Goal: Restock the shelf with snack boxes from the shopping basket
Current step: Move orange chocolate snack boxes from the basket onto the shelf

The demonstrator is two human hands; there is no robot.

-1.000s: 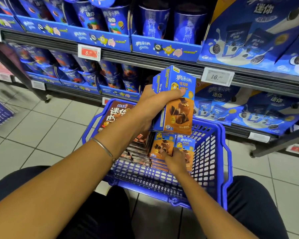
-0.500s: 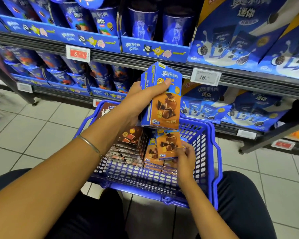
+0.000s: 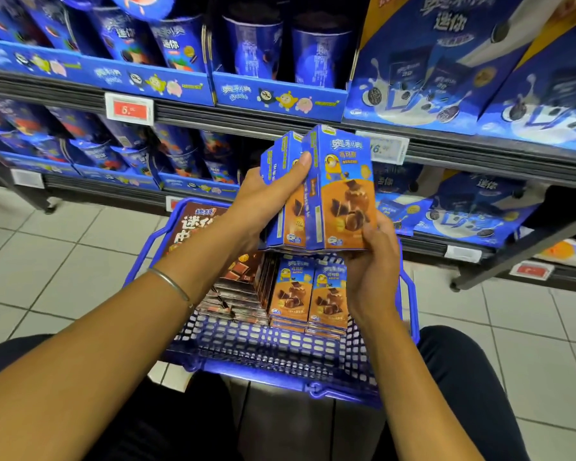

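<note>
above the basket (image 3: 409, 314), both hands (image 3: 266, 201) grip snack boxes (image 3: 343, 194).

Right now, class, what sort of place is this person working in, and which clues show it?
Most likely a supermarket aisle: shelves packed with rows of identical blue snack packs, price tags clipped to the shelf edges, and a blue shopping basket holding more boxes.
</note>
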